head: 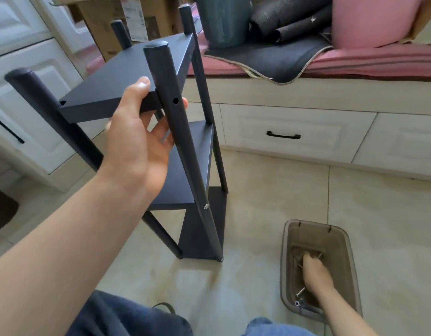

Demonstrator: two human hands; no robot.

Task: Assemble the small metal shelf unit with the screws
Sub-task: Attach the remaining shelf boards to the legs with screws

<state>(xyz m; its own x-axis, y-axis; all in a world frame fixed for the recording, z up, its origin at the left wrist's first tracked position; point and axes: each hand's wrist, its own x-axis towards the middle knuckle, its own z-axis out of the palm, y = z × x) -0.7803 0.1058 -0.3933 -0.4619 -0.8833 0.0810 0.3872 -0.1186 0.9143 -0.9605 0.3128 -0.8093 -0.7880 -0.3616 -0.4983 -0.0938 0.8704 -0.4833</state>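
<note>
The right hand [315, 270] reached down into a brown bin [347, 270] on the tiled floor [270, 190], fingers curled among loose screws [300, 291] at its bottom; whether they pinched one could not be told. The left hand [137, 139] was raised, thumb on the top panel and fingers wrapped behind a front post [170, 105] of the dark shelf [127, 76], gripping it. The shelf stood on the floor, left of the bin. Beyond, a box [105, 23] bore a label [134, 18], its print unreadable.
</note>
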